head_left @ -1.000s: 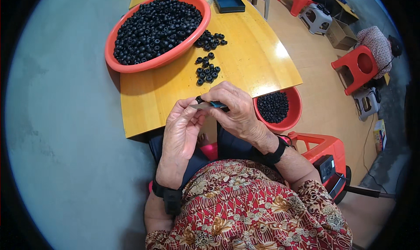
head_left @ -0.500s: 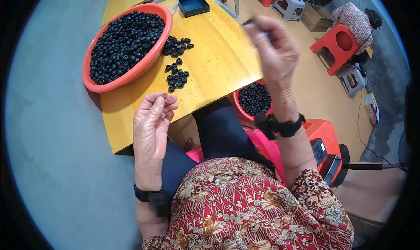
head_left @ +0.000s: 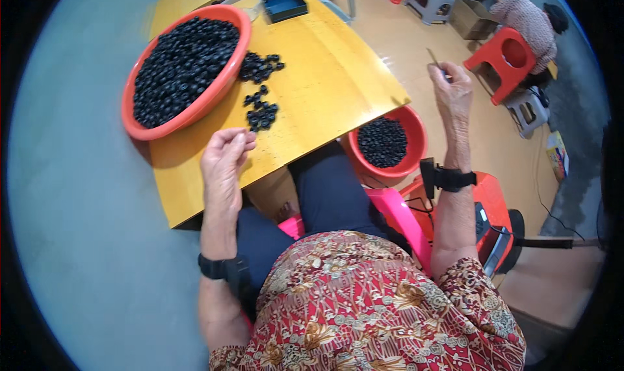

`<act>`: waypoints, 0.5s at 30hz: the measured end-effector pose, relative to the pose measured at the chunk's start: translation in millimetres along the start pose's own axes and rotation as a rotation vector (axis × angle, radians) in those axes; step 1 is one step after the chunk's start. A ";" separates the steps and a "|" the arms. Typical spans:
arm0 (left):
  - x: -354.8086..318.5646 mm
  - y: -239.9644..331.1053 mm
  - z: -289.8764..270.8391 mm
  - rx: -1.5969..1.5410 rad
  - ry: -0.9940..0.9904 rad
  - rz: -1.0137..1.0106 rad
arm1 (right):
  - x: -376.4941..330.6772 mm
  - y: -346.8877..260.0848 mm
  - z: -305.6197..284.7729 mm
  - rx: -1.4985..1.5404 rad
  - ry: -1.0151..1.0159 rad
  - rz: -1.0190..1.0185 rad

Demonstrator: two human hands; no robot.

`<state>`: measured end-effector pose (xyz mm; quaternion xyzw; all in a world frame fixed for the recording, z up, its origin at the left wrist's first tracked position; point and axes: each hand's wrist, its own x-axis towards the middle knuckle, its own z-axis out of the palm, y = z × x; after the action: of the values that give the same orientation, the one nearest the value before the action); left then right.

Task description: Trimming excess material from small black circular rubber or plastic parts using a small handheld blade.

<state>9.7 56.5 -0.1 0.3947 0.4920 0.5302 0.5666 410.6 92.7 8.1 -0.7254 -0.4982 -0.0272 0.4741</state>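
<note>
Over the near-left part of the yellow table (head_left: 325,65), my left hand (head_left: 224,160) is closed, thumb against fingers; anything in the pinch is too small to make out. Just beyond its fingertips lie several loose black rings (head_left: 262,116), with another cluster (head_left: 261,67) farther back. A wide red bowl (head_left: 243,46), heaped with small black rings (head_left: 185,72), stands at the table's left. Out past the table's right corner, my right hand (head_left: 453,88) grips a thin pointed tool (head_left: 433,57) with a bit of blue at its base. Below that corner sits a second red bowl (head_left: 421,137) holding black rings.
A dark shallow tray (head_left: 285,6) and a clear round tub (head_left: 252,6) are at the table's far end. Farther right are a red stool (head_left: 497,59) with a person (head_left: 526,26) beside it, grey stools (head_left: 429,4) and a cardboard box (head_left: 473,17).
My right hand has swung right and down, away from above the table, still gripping the tool. More of the lower red bowl shows. The left hand has barely moved.
</note>
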 end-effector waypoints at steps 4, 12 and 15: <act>22.6 -18.8 1.3 0.209 0.004 0.200 | -5.1 -17.2 0.7 0.219 -0.132 0.068; 38.2 -29.0 10.3 0.866 0.116 0.414 | -36.2 -88.9 26.3 0.569 -0.313 -0.064; 44.9 -38.7 9.7 1.095 0.053 0.611 | -50.4 -108.5 31.0 0.605 -0.361 -0.044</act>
<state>25.4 96.8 -41.8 0.7372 0.5711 0.3491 0.0926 290.7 85.5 36.9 -0.5346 -0.5750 0.2401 0.5710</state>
